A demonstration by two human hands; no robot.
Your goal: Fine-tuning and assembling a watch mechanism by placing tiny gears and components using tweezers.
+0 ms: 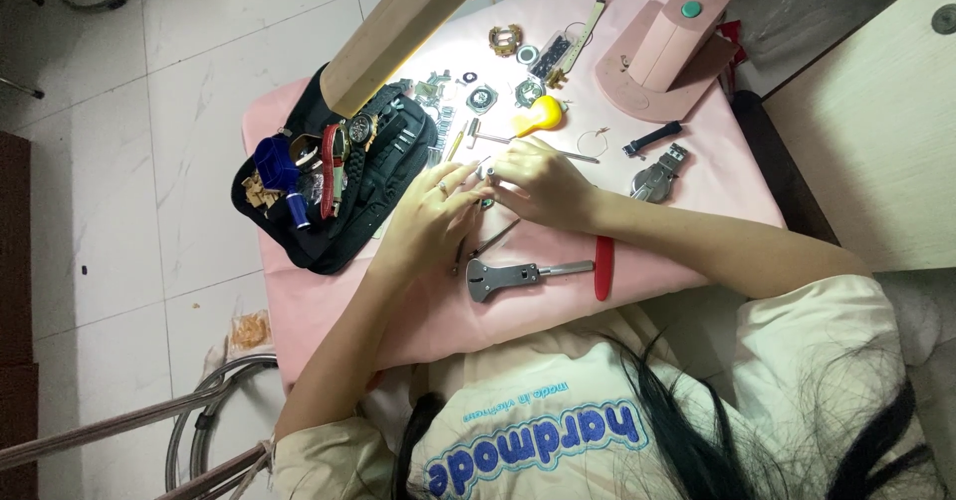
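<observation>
A: Where is there open room on the pink table (697, 196)?

B: Toward 6 o'clock from the hands the cloth is fairly bare up to the near edge, except for a grey metal tool (513, 277) and a red strap (603, 267). At 9 o'clock the black tool pouch (344, 186) overhangs the table's left edge. At 12 o'clock lie scattered watch parts (478, 97) and a yellow bulb (539, 117); at 1 o'clock stands the pink lamp base (662, 57).

A: And the hands?

B: The left hand (430, 216) and right hand (538, 183) meet mid-table, fingertips pinched narrowly together on a small dark piece (487, 201), mostly hidden under them. I cannot tell what it is. A thin metal rod (573, 155) lies just beyond the right knuckles, at 1 o'clock
</observation>
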